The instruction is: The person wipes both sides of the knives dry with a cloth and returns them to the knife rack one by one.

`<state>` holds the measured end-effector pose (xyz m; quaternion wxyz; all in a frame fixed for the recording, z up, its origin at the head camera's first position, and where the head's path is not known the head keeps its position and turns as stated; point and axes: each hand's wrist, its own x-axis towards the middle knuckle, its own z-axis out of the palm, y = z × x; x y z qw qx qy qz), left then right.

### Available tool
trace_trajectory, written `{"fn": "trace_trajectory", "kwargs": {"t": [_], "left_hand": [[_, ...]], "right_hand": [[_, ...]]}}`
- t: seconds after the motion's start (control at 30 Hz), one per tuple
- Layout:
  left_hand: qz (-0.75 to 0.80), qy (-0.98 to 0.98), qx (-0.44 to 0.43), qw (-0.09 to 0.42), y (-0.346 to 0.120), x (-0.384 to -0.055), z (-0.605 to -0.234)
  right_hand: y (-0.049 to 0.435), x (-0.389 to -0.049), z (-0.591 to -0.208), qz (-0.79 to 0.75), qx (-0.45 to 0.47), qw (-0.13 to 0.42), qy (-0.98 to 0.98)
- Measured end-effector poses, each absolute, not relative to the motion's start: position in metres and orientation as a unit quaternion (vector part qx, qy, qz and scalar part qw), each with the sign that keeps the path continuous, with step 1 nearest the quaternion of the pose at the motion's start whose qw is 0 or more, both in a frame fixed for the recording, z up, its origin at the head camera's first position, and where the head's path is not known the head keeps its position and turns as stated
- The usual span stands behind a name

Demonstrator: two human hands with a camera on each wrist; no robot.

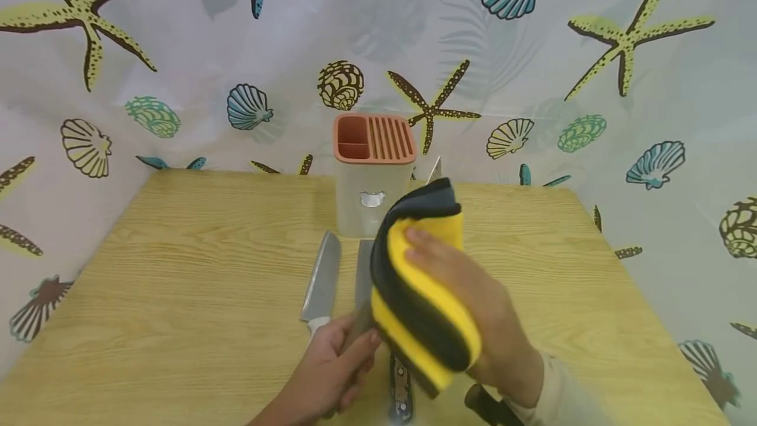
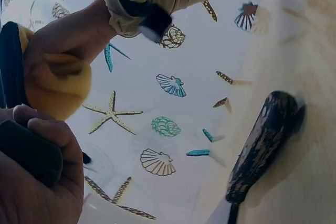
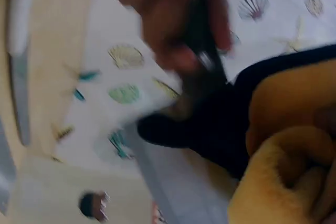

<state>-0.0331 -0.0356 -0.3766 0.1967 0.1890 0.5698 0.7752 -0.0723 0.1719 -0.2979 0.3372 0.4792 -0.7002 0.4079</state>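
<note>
My left hand (image 1: 337,370) grips the dark handle (image 2: 31,153) of a knife. My right hand (image 1: 473,294) holds a folded yellow and dark grey cloth (image 1: 428,294) against that knife, hiding much of its blade. In the right wrist view, the grey blade (image 3: 168,177) shows past the cloth, with the left hand (image 3: 173,30) blurred at the handle end. Beneath the hands, a wide blade (image 1: 364,268) lies on the table, partly covered by the cloth. To its left lies a white-handled knife (image 1: 324,278).
Behind the hands stands a pale knife holder (image 1: 355,209) with an orange slotted top (image 1: 375,140). A riveted dark handle (image 1: 401,390) and another dark handle (image 1: 487,406) lie near the front of the wooden table (image 1: 195,294). A patterned sheet (image 1: 284,38) hangs behind.
</note>
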Motion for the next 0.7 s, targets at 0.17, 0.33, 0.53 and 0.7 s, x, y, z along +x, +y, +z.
{"fn": "trace_trajectory", "kwargs": {"t": [0.17, 0.33, 0.53, 0.7], "left_hand": [[0.718, 0.656, 0.174, 0.154, -0.037, -0.031, -0.372], [0.646, 0.736, 0.173, 0.106, -0.035, -0.029, -0.366], [0.616, 0.759, 0.186, 0.096, -0.031, -0.026, -0.367], [0.634, 0.739, 0.187, 0.133, -0.03, -0.024, -0.372]], "right_hand": [[0.153, -0.066, -0.317, 0.26, 0.516, 0.369, -0.728], [0.16, -0.079, -0.319, 0.261, 0.485, 0.382, -0.743], [0.18, -0.107, -0.308, 0.282, 0.441, 0.403, -0.751], [0.202, -0.133, -0.298, 0.372, 0.383, 0.402, -0.744]]}}
